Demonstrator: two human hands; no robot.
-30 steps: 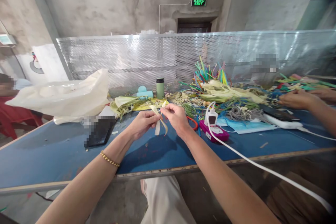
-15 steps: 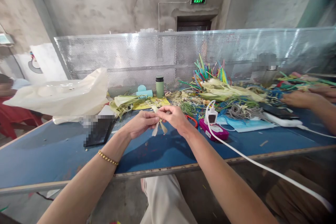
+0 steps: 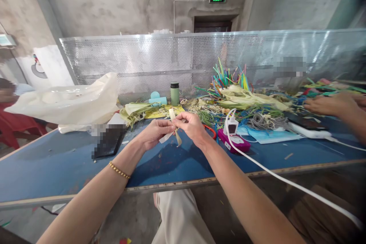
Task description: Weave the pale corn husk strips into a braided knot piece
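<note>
Pale strips that look like dried corn husk (image 3: 177,139) are pinched between my two hands, above the blue table (image 3: 71,175). My left hand (image 3: 156,133), with a gold bead bracelet (image 3: 119,170) at its wrist, has its thumb and fingers closed on them. My right hand (image 3: 189,125) meets it fingertip to fingertip, also closed on the strips. One end sticks up over the fingers and two ends hang below. The fingers hide the middle of the strips.
Behind my hands are a green bottle (image 3: 174,94), loose husks (image 3: 133,112) and colourful stems (image 3: 225,78). At right lie a purple box (image 3: 234,143) with a white cable (image 3: 274,175), and a co-worker's hand (image 3: 323,105). A phone-like black slab (image 3: 108,141) and plastic bag (image 3: 68,103) are left.
The strips have turned a little: the upper end stands more upright, and the lower pale end has swung left. Both hands keep hold. The co-worker's hand has shifted slightly.
</note>
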